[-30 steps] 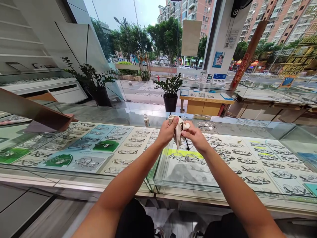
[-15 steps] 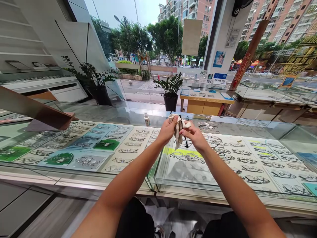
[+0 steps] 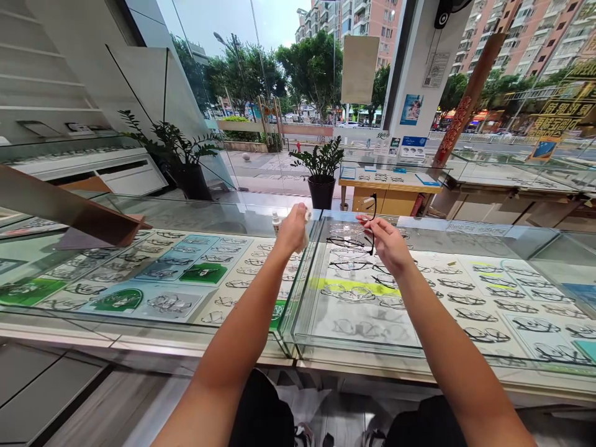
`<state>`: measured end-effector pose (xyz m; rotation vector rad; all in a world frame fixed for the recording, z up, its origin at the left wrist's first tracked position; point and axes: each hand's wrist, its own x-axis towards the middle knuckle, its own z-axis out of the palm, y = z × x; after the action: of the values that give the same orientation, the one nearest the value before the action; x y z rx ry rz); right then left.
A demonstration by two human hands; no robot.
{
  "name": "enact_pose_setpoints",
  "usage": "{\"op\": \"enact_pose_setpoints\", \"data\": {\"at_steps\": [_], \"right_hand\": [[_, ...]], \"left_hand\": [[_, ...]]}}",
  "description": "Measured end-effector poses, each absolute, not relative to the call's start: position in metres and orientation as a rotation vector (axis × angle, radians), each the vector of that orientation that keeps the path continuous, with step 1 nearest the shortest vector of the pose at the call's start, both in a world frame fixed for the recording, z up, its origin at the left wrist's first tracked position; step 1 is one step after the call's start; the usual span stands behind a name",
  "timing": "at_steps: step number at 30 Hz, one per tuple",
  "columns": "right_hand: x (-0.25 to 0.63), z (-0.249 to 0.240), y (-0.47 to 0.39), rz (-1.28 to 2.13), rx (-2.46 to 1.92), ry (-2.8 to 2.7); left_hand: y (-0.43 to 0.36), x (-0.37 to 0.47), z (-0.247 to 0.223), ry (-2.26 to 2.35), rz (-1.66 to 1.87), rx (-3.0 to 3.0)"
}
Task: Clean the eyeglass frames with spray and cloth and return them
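My left hand [image 3: 291, 230] is closed around a pale cloth [image 3: 305, 237], most of it hidden by the fingers. Just behind and left of that hand stands a small white spray bottle [image 3: 275, 221], partly covered by it; I cannot tell whether they touch. With thumb and fingers, my right hand [image 3: 391, 247] pinches a pair of dark-framed eyeglasses [image 3: 374, 207], held up above the glass counter. One dark end of the frame points up, another down; the lenses are hard to make out.
Below my hands runs a glass display counter [image 3: 298, 351] with rows of eyeglasses inside. A brown slanted board [image 3: 69, 208] rests at the left. Beyond the counter are a potted plant [image 3: 321, 186], a larger plant [image 3: 186, 174] and a low wooden display table [image 3: 388, 202].
My hands have moved apart. The left went leftward with the cloth, towards the spray bottle; the right moved rightward with the eyeglasses, which are now out of the cloth.
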<state>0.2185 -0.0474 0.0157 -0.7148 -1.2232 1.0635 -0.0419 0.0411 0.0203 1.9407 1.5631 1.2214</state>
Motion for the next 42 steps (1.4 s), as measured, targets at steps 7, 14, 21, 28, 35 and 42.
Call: {"op": "enact_pose_setpoints", "data": {"at_steps": [7, 14, 21, 28, 35, 42], "right_hand": [[0.231, 0.014, -0.042, 1.056, -0.691, -1.208], [0.235, 0.015, -0.041, 1.053, -0.7, -1.224], [0.237, 0.017, -0.042, 1.052, -0.72, -1.261], [0.238, 0.018, -0.042, 1.043, -0.714, -1.274], [0.244, 0.025, -0.048, 0.93, -0.748, -1.554], [0.252, 0.042, -0.064, 0.947, -0.804, -1.815]], "left_hand": [[0.054, -0.046, 0.006, 1.941, 0.557, 2.085], [0.063, -0.053, -0.01, 1.991, 0.275, 1.964], [0.068, -0.05, -0.021, 2.023, 0.215, 1.932], [0.062, -0.047, -0.02, 2.088, 0.265, 1.993], [0.017, -0.008, 0.003, 1.403, 1.273, 2.626], [-0.012, 0.006, 0.015, 0.814, 1.713, 2.732]]}}
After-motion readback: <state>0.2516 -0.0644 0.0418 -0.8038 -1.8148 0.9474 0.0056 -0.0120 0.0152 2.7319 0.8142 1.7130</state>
